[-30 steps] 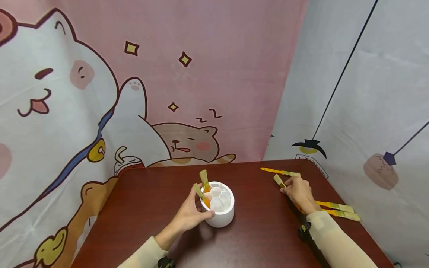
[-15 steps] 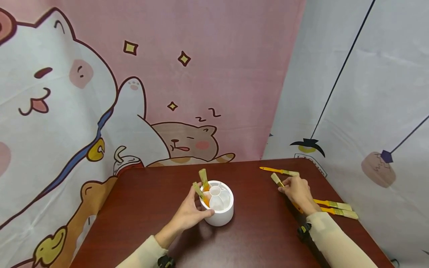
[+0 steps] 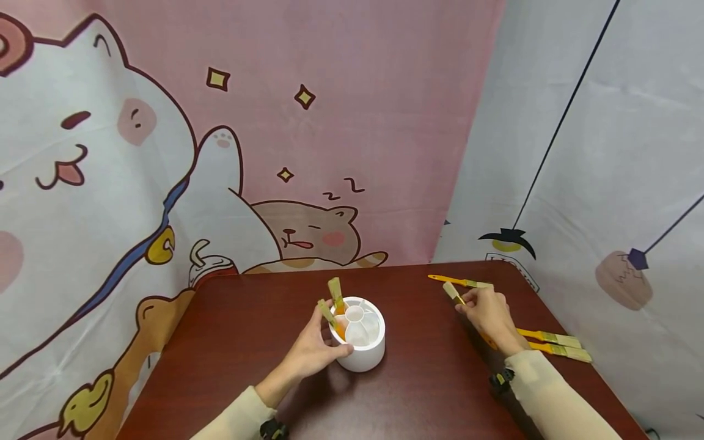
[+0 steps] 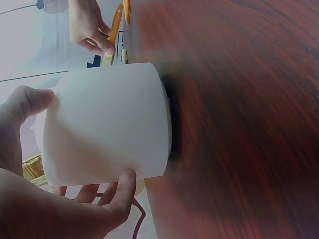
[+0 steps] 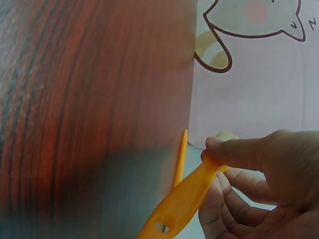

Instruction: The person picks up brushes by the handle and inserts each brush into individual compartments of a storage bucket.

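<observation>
A white round holder (image 3: 360, 342) with divided compartments stands mid-table, two brushes (image 3: 333, 305) upright in its left side. My left hand (image 3: 313, 348) grips the holder's left wall, thumb and fingers wrapped round it (image 4: 107, 129). At the right, my right hand (image 3: 486, 315) pinches a yellow-handled brush (image 3: 452, 292), bristle end pointing back-left and raised a little off the table. In the right wrist view the thumb and fingers clasp the orange handle (image 5: 187, 199).
A yellow brush (image 3: 459, 282) lies at the back right of the dark red table (image 3: 247, 342). Two others (image 3: 555, 343) lie by the right edge, behind my right forearm. Printed cloth backdrops hang close behind and to the right.
My right hand has lifted the brush slightly and shifted it a little to the left. The left hand and holder have stayed put.
</observation>
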Demonstrator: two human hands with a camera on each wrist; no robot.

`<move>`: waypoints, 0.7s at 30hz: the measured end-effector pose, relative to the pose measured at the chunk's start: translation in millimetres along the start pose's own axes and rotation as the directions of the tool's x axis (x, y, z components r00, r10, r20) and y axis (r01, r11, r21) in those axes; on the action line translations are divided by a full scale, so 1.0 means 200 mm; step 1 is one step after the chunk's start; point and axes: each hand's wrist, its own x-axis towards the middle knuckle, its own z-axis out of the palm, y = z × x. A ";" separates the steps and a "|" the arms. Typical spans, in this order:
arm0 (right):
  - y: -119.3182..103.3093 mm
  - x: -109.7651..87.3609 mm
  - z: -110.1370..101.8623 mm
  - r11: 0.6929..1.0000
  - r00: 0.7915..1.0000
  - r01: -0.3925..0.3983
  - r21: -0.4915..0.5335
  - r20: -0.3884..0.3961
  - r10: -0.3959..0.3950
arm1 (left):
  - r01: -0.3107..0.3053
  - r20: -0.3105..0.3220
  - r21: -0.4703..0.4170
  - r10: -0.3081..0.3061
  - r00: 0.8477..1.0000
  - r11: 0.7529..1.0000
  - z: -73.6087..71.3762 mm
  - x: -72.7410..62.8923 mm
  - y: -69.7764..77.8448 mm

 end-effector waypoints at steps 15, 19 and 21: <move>-0.11 -0.02 -0.01 0.997 0.996 0.082 0.012 -0.046 -0.081 | -0.009 0.001 0.013 0.009 1.000 1.000 0.00 0.00 0.00; -0.14 -0.03 -0.02 0.994 0.993 0.106 0.016 -0.061 -0.105 | -0.009 -0.002 0.019 0.009 1.000 1.000 0.00 0.00 0.00; -0.16 -0.04 -0.03 0.994 0.992 0.110 0.019 -0.065 -0.109 | -0.008 0.000 0.019 0.008 1.000 1.000 0.00 0.00 0.00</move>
